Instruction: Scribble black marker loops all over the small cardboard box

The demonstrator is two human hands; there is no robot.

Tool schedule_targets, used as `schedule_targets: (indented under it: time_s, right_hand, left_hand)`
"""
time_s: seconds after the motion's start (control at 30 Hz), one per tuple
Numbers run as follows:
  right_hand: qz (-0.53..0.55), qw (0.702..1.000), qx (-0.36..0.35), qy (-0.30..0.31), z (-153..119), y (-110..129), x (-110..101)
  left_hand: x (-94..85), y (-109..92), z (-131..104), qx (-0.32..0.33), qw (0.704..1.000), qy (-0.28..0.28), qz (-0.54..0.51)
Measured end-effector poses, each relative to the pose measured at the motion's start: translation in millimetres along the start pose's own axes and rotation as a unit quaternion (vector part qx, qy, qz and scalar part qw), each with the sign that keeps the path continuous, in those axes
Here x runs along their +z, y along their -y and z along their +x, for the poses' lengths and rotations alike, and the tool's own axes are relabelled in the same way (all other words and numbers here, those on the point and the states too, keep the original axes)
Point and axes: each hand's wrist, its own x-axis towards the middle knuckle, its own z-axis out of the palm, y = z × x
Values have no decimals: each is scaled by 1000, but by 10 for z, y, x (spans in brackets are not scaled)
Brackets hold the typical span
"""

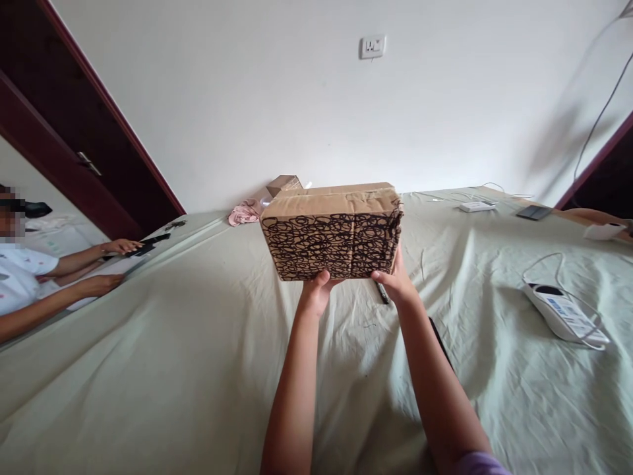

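Both my hands hold up a brown cardboard box [331, 244] above the cloth-covered table. Black looping scribbles cover its near side, while the upper face is plain with a seam along it. My left hand [319, 290] grips the lower edge near the middle, thumb on the front and fingers hidden underneath. At the lower right corner, my right hand [398, 280] has its thumb on the front and its fingers along the right side. Below the box, near my right hand, a dark marker [382, 293] lies on the cloth, partly hidden.
A pale green wrinkled cloth [173, 356] covers the table. Behind the box are a pink cloth [244, 212] and a smaller carton [284, 184]. A white power strip [564, 316] with its cable lies at right, a dark flat object [534, 212] beyond. Another person's hands [121, 247] are at left.
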Motion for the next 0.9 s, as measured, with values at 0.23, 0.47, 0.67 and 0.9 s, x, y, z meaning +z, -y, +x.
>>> schedule_targets:
  time_s: [0.23, 0.47, 0.67, 0.9]
  right_hand:
    - [102, 977, -45, -181, 56, 233, -173]
    - [28, 992, -51, -111, -8, 396, -96]
    - [-100, 992, -31, -67, -62, 578, 114]
    - [-83, 995, 42, 40, -66, 631, 39]
  left_hand:
    - [-414, -515, -58, 92, 982, 11, 166]
    - [-431, -770, -211, 4, 927, 162, 338]
    - [-280, -647, -262, -43, 922, 210, 323]
    - [-337, -487, -114, 50, 973, 132, 184]
